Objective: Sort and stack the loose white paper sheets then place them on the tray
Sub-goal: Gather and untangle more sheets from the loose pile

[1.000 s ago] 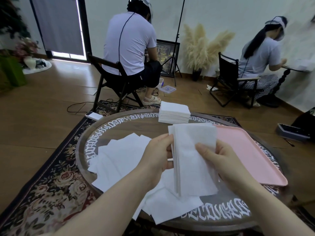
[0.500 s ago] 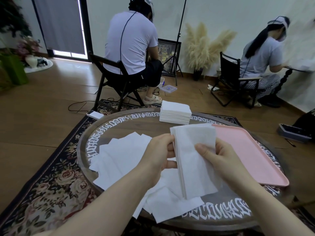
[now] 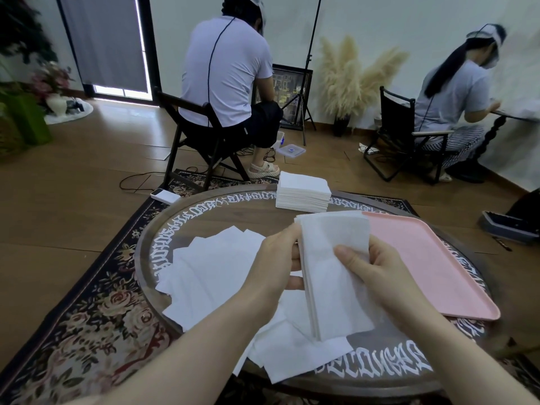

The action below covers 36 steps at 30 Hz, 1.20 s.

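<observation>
A bundle [image 3: 336, 276] of sheets is held upright above the counter [image 3: 204, 213], pinched by the left hand [image 3: 277, 264] and right hand [image 3: 377, 273], probably so its edges can be squared. Loose sheets [image 3: 210, 276] lie beneath; the tray [image 3: 432, 258] waits right.

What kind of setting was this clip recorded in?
Probably a home-style room used for group recording: wood floor, patterned rug, pampas grass, a light stand, and two other seated people wearing head rigs.
</observation>
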Tool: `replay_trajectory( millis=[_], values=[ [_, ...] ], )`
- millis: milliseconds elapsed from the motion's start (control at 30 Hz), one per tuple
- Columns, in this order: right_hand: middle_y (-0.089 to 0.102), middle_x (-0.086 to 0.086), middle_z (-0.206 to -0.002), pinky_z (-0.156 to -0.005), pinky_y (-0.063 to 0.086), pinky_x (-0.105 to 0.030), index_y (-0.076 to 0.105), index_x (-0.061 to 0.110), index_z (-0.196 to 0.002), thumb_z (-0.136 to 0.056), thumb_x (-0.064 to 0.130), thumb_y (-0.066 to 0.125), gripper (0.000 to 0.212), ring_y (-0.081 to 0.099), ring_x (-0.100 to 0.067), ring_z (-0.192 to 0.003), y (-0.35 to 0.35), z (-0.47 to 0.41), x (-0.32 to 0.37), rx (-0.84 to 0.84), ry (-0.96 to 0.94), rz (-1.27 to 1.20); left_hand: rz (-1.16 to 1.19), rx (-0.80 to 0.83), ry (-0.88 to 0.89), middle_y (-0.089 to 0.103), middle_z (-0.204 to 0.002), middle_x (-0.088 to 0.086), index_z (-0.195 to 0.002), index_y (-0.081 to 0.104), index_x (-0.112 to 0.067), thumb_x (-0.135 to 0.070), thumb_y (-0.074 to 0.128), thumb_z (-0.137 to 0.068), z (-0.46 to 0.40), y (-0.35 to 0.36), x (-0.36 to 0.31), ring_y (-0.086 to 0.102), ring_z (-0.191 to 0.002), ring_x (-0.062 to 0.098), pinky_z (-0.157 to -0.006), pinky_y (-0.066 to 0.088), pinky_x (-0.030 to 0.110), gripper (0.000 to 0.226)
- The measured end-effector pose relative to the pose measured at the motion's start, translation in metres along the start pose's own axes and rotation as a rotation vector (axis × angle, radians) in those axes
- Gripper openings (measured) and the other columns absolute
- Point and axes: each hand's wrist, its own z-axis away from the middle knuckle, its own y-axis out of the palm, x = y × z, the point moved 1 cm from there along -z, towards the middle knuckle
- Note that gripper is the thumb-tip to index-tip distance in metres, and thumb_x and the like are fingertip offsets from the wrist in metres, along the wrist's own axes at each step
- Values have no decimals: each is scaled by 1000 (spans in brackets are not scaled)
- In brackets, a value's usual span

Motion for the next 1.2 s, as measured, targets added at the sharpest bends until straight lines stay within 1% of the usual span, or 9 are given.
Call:
replay_trajectory(
  millis=[67, 200, 367, 533, 633, 767, 867, 1033, 1200],
  values=[
    [77, -2, -90, -67, 56, -27, 68, 16, -103, -92, 13, 64, 13, 72, -16, -76, 1, 1, 3, 13, -13, 5, -30, 10, 27, 76, -99, 6, -110, 73, -19, -47, 47, -99, 2, 0, 1, 73, -92, 22, -74, 61, 41, 40],
    [76, 5, -95, -62, 53, -18, 68, 20, -104, -89, 19, 67, 15, 72, -11, -83, 7, 3, 5, 7, -73, 25, -77, -101, 126, 77, -94, 4, -103, 71, -15, -18, 55, -98, 3, 2, 3, 73, -81, 16, -65, 61, 34, 17],
    [69, 7, -118, -86, 52, -27, 55, 20, -125, -64, 54, 82, 75, 68, -8, -104, 4, -5, 0, 123, 146, -25, 335, -214, 61, 76, -100, 9, -106, 66, -12, -16, 47, -102, -5, 2, 4, 73, -90, 21, -79, 58, 38, 20],
    [70, 1, -80, -61, 35, -24, 68, 13, -95, -67, 29, 81, 34, 58, -10, -64, 7, -8, -10, 333, 466, -125, 633, -317, 46, 77, -89, 4, -106, 63, -9, -9, 42, -103, -12, -12, 5, 74, -78, 14, -62, 59, 27, 21],
    [58, 1, -65, -48, 29, -20, 67, 13, -85, -76, 16, 80, 16, 44, -9, -50, 9, -13, -15, 210, 405, -81, 370, -324, 68, 75, -94, 5, -100, 63, -11, -5, 47, -99, -15, -33, 4, 71, -81, 16, -68, 58, 30, 17],
    [53, 9, -54, -43, 33, -18, 64, 17, -76, -82, 6, 77, 18, 40, -7, -46, 18, -22, -16, -7, -10, 94, -516, -292, 232, 71, -80, 2, -83, 67, -13, -8, 70, -87, -19, -88, -12, 64, -75, 17, -67, 52, 28, 7],
    [58, 7, -62, -49, 41, -22, 63, 25, -78, -82, 4, 76, 25, 45, -12, -54, 28, -32, -21, 9, -163, 153, -944, -292, 246, 70, -78, -7, -81, 71, -19, -20, 76, -83, -22, -121, -15, 60, -71, 18, -71, 47, 37, 5],
    [62, -12, -75, -63, 38, -32, 62, 21, -79, -81, 8, 78, 20, 47, -16, -63, 36, -31, -50, 124, -110, 290, -901, -203, 191, 58, -57, -25, -84, 74, -17, -16, 77, -81, -21, -129, 21, 44, -51, 4, -53, 32, 17, 4],
    [67, 10, -77, -63, 44, -21, 66, 27, -84, -75, 16, 83, 22, 54, -3, -63, 38, -30, -62, 160, 21, 352, -835, -201, 182, 43, -46, -14, -51, 55, -31, -14, 78, -79, -36, -138, 33, 37, -47, 5, -49, 26, 19, 40]
  ],
)
